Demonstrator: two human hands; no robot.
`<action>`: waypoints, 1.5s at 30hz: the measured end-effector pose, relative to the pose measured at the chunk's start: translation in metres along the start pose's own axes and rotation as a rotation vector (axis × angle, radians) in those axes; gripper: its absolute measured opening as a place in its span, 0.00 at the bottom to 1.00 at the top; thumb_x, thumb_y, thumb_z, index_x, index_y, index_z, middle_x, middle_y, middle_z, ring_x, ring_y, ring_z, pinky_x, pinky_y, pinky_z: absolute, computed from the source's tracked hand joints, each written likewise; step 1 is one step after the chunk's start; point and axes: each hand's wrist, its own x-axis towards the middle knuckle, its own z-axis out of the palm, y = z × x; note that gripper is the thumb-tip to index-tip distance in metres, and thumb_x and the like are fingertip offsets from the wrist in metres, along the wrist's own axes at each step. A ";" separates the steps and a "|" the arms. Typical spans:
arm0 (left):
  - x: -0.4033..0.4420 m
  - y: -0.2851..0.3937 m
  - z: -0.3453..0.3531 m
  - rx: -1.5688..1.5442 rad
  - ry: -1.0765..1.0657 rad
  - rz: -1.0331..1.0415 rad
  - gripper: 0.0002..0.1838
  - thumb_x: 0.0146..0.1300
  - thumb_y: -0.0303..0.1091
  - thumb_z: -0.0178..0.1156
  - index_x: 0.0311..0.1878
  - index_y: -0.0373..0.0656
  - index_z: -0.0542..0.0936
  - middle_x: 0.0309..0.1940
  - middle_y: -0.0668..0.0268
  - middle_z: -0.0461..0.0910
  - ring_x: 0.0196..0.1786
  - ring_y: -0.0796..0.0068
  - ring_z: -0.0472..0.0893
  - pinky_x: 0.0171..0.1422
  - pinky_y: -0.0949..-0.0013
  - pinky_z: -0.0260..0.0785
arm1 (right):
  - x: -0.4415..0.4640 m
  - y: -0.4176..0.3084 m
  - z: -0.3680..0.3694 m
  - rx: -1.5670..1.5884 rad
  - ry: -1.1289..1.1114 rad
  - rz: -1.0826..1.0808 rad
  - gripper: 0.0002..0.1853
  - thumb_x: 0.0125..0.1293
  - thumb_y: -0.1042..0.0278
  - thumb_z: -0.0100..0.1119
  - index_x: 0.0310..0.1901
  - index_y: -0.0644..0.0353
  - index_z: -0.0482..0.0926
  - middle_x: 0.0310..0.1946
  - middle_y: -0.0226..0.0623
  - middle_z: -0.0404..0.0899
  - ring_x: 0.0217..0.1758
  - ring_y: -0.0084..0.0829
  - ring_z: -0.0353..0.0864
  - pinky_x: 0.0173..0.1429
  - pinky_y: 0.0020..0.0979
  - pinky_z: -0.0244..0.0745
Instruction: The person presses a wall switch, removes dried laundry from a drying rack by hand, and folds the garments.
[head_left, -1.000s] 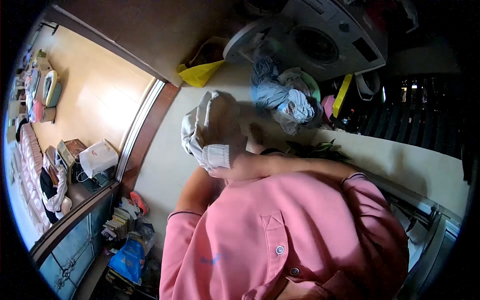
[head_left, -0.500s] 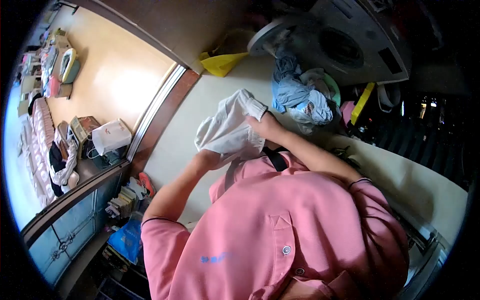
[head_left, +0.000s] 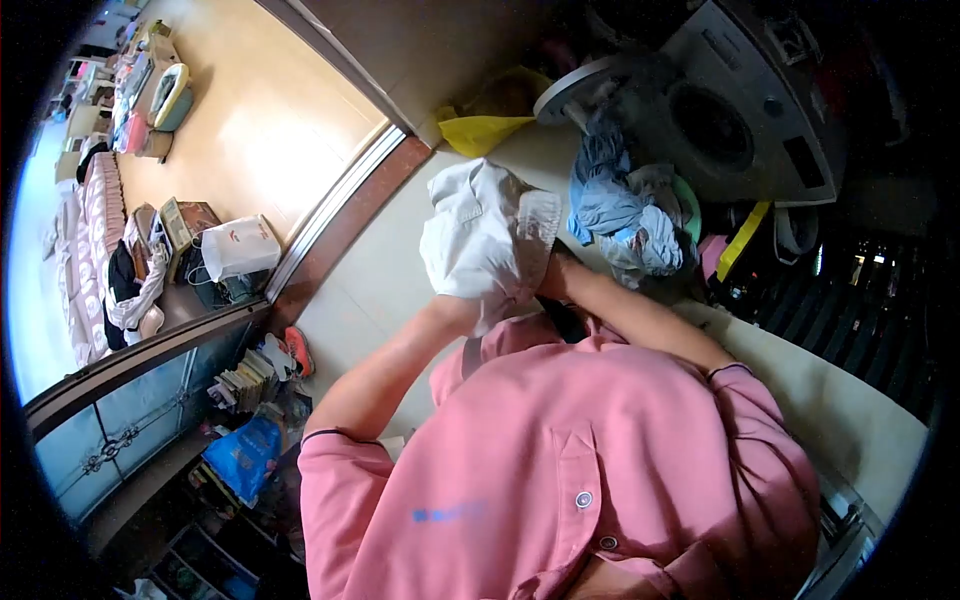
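A crumpled white garment (head_left: pixel 475 235) with a gathered band is held up in front of my chest, over the pale floor. My left hand (head_left: pixel 462 312) is at its lower left edge, with the fingers hidden under the cloth. At the lower right, beside the gathered band, my right hand (head_left: pixel 556 276) grips the cloth; its fingers are mostly in shadow. To the right of the garment, a heap of blue and grey clothes (head_left: pixel 625 205) lies in and over a green-rimmed basin (head_left: pixel 688 205).
A front-loading washing machine (head_left: pixel 730 120) stands at the upper right, near a yellow bag (head_left: pixel 480 132). A doorway sill (head_left: pixel 340 215) runs along the left. Books (head_left: pixel 243 382), an orange shoe (head_left: pixel 297 350) and a blue bag (head_left: pixel 243 458) are at the lower left.
The garment has been spread out and turned between my hands, and its band now faces right. My left hand came into view from behind it. The camera view has shifted.
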 end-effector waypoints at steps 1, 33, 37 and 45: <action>-0.005 0.016 0.007 0.090 -0.012 0.036 0.22 0.54 0.31 0.62 0.53 0.39 0.71 0.44 0.65 0.72 0.44 0.71 0.72 0.54 0.75 0.66 | -0.002 0.019 0.002 0.162 0.195 0.000 0.23 0.64 0.59 0.49 0.59 0.56 0.69 0.59 0.43 0.69 0.62 0.43 0.66 0.68 0.37 0.56; 0.008 0.048 -0.024 0.428 -0.091 0.912 0.09 0.47 0.23 0.60 0.35 0.39 0.79 0.30 0.59 0.78 0.32 0.56 0.77 0.38 0.62 0.72 | -0.062 -0.112 -0.062 0.248 -0.331 -0.290 0.16 0.62 0.62 0.57 0.23 0.65 0.73 0.18 0.44 0.72 0.19 0.40 0.71 0.27 0.34 0.65; 0.049 0.014 0.005 0.745 -0.682 0.498 0.13 0.54 0.27 0.55 0.44 0.40 0.80 0.37 0.52 0.80 0.39 0.54 0.79 0.44 0.60 0.72 | -0.071 -0.114 -0.057 0.143 -0.368 -0.256 0.16 0.62 0.60 0.57 0.22 0.63 0.74 0.19 0.45 0.72 0.22 0.41 0.75 0.28 0.36 0.65; 0.066 -0.098 -0.011 0.264 -0.490 0.027 0.22 0.63 0.41 0.52 0.59 0.46 0.72 0.57 0.60 0.72 0.57 0.69 0.72 0.62 0.69 0.63 | -0.087 -0.108 -0.052 0.110 -0.137 -0.297 0.10 0.56 0.65 0.61 0.26 0.62 0.76 0.21 0.43 0.75 0.25 0.43 0.76 0.32 0.36 0.70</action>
